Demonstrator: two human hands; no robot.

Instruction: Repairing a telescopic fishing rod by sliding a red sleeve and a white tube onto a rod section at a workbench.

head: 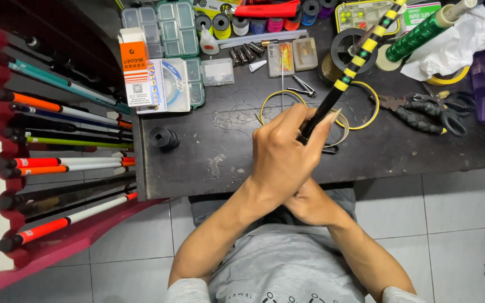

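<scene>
Left hand (pixel 284 154): raised over the near edge of the counter (pixel 225 157), fingers curled shut round the black butt of a fishing rod (pixel 348 73); thumb tip pressed along the shaft.
Right hand (pixel 310 205): tucked under the left wrist, close to the body; its fingers are hidden, so I cannot tell whether they are shut or what they touch.
Fishing rod: black with yellow bands, slanting from the left hand up to the far right, passing over a black reel of line (pixel 346 50).
Green thread spool (pixel 416 36): just right of the rod, tilted, on the far right of the counter.
Yellow line loops (pixel 279 101): lying flat on the counter beneath and beside the left hand.
Pliers (pixel 416 115): black-handled, right of the rod, with scissors (pixel 456 106) beside them.
Clear tackle boxes (pixel 178 28): far left of the counter, an orange and white carton (pixel 136 70) standing near them.
Thread bobbins (pixel 242 23): a row along the far edge.
Rod rack (pixel 7 185): red, left of the counter, holding orange, white and black rods lying level.
</scene>
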